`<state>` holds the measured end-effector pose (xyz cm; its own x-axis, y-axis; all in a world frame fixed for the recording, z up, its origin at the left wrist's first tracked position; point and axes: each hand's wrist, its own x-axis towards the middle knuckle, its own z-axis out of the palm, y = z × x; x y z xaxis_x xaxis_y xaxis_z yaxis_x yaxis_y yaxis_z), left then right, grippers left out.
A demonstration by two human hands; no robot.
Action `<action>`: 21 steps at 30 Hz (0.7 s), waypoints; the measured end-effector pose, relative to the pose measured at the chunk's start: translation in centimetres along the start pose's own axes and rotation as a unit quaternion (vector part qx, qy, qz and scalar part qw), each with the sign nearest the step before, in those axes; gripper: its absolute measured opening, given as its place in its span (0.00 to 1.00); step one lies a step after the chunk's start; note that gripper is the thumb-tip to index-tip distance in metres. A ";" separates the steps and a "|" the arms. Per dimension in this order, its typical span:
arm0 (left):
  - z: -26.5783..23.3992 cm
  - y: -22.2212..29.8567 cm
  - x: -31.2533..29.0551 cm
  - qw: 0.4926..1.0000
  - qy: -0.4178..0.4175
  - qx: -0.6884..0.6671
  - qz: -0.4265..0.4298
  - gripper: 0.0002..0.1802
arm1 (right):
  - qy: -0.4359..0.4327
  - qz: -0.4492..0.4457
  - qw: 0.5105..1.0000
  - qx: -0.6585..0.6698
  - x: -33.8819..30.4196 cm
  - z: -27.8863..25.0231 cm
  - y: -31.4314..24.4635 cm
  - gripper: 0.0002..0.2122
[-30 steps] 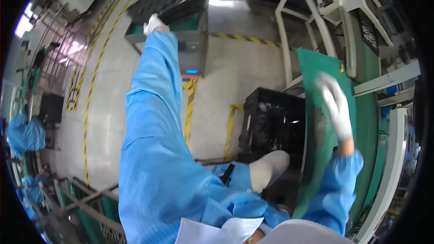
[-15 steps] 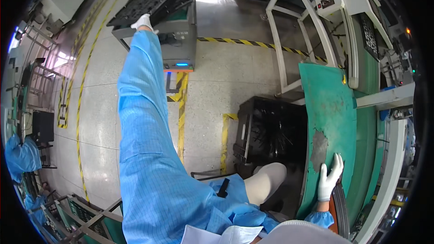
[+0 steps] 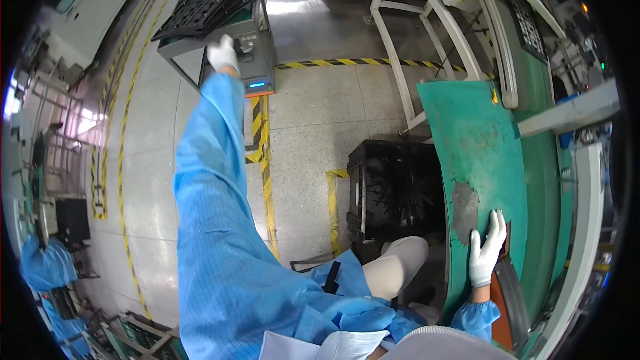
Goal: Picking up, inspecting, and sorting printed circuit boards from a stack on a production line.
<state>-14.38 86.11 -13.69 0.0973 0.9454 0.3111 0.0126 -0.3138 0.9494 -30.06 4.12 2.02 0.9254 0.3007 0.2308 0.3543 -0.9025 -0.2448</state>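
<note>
My left hand, in a white glove, is stretched far out in front of a grey cart. Its loosely bent fingers are just short of a stack of black trays lying askew on the cart's top; nothing shows in the hand. Resting on the green mat at the right is my gloved right hand, fingers extended and thumb apart, close to a worn grey patch. It holds nothing.
A black bin stands on the floor beside the mat-covered bench. White metal framing rises beyond it. Yellow-black tape marks the floor. Blue-clothed people are at the far left. An orange-brown chair back is beside my right arm.
My left hand has come off the black trays and drawn back toward me. The trays stay on the cart. My right hand still lies on the mat.
</note>
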 end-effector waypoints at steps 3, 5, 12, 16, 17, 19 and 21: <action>1.3 -0.7 -16.2 0.722 -0.318 0.381 0.482 0.05 | 0.017 0.009 0.999 -0.028 0.4 -0.1 -0.6 0.30; 0.2 10.3 -31.1 0.877 -0.434 0.039 0.203 0.12 | 0.039 0.038 0.998 -0.037 0.0 -0.4 0.0 0.29; -2.9 37.7 -50.6 0.714 -0.488 -0.328 0.380 0.13 | 0.137 0.011 0.989 -0.046 0.0 -1.2 -0.9 0.26; -2.5 42.6 -61.4 0.637 -0.550 -0.378 0.385 0.09 | 0.187 -0.048 0.981 -0.001 -2.5 -0.9 -0.2 0.23; -2.3 42.2 -63.8 0.627 -0.568 -0.357 0.396 0.08 | 0.161 -0.055 0.985 0.021 -3.5 -1.2 -0.5 0.22; -1.5 40.3 -66.3 0.626 -0.570 -0.321 0.424 0.06 | 0.072 -0.083 0.992 0.069 -5.4 -2.7 -3.0 0.21; -1.2 38.4 -67.4 0.622 -0.555 -0.273 0.481 0.07 | 0.056 -0.121 0.990 0.052 -8.1 -2.4 -3.1 0.26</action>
<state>-21.64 10.48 1.81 0.4297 -0.3937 0.8126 -0.8922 -0.3238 0.3149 -38.96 3.76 3.13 0.7930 0.4630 0.3959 0.5812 -0.7697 -0.2640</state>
